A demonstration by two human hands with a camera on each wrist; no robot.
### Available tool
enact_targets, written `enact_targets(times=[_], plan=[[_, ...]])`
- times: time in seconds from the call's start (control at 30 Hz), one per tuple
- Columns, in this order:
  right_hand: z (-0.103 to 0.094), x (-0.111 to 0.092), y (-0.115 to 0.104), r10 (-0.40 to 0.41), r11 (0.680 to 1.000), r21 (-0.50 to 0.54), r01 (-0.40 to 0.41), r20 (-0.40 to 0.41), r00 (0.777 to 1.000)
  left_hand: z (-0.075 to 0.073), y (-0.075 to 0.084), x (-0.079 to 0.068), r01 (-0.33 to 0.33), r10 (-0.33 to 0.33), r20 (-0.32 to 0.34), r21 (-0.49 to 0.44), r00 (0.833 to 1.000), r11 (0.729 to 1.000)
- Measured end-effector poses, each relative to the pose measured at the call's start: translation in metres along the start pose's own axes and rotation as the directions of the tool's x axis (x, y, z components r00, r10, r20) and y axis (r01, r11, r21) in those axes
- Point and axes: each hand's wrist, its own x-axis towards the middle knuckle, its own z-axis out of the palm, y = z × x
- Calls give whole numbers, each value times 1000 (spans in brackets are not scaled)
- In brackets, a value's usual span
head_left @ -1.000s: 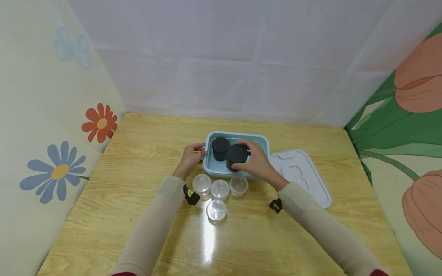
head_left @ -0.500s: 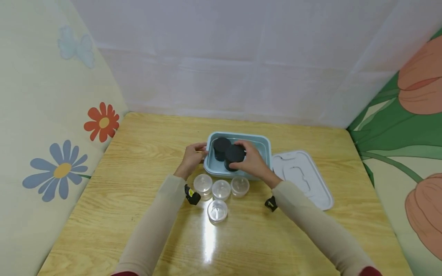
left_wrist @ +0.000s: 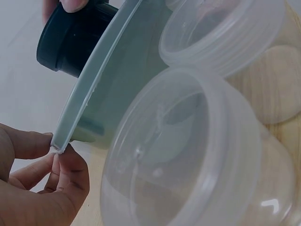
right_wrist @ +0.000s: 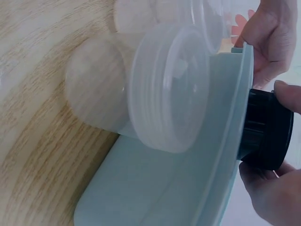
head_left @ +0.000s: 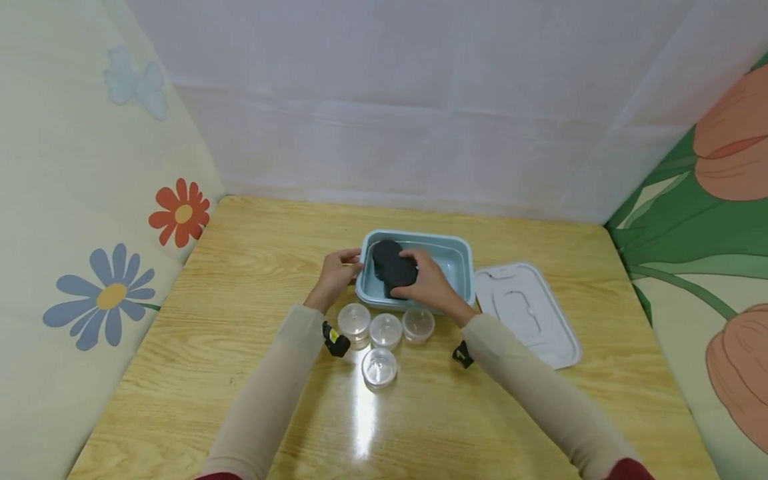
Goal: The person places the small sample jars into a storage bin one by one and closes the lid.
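A light blue plastic box (head_left: 457, 257) stands lidless on the table. My left hand (head_left: 333, 277) pinches its left rim between thumb and fingers, as the left wrist view shows. Inside the box my right hand (head_left: 427, 281) grips a jar with a wide black lid (head_left: 400, 272), thumb and fingers around the lid. A second black-lidded jar (head_left: 385, 249) stands behind it near the left wall, partly hidden by the held one. In the right wrist view the held jar (right_wrist: 268, 129) rises above the box rim, its lower part hidden.
Several clear plastic jars with lids (head_left: 386, 330) stand close in front of the box, one (head_left: 379, 368) nearer to me. A pale grey box lid (head_left: 528, 310) lies on the wooden table (head_left: 270, 233), right of the box. A white sheet (head_left: 390, 120) hangs behind.
My right hand has moved left inside the box, bringing the gripped black-lidded jar up against the other one. My left hand stays on the rim.
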Motion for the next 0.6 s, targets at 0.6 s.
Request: enact_targets(times=[0.6], plan=[[12,5,5,66,998,1,-66,48,997,2,0,-1,-17,16,-13,-38,1000,999]])
